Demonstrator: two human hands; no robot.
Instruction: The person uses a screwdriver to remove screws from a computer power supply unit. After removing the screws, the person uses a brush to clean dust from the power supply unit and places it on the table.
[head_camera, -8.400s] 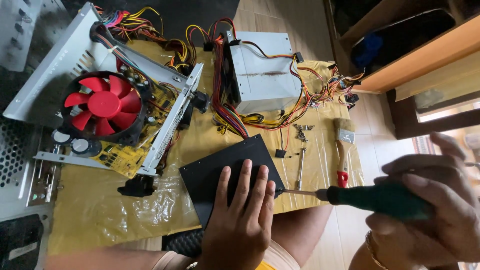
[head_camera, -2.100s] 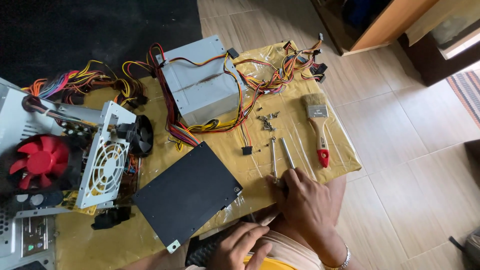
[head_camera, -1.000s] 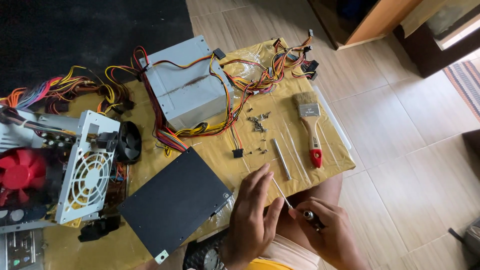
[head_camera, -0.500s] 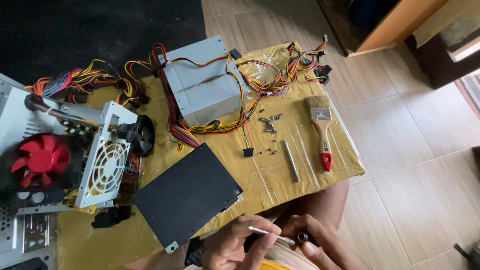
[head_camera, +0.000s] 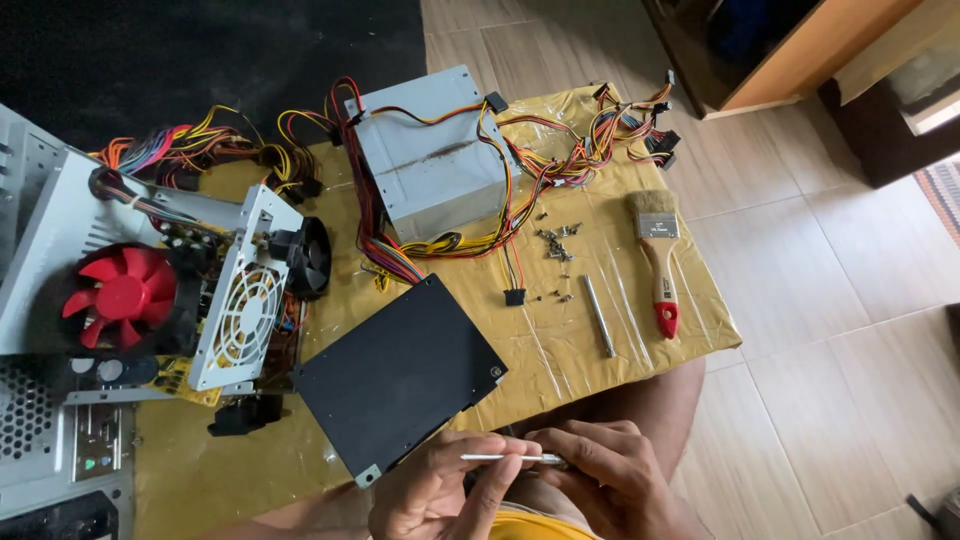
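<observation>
Both my hands are at the bottom centre, over my lap. My left hand and my right hand hold a thin metal rod between them, level, each gripping one end. Just above my left hand lies a flat black panel on yellow-brown paper. A second metal rod lies on the paper to the right of the panel, near a scatter of small screws.
A grey power supply box with coloured cables sits at the top centre. An opened computer case with a red fan and a white fan grille fills the left. A red-handled paintbrush lies at the right; tiled floor beyond.
My hands have drawn back from the paper toward my lap, taking one thin rod with them. Both hands now hold it level; one rod stays on the paper.
</observation>
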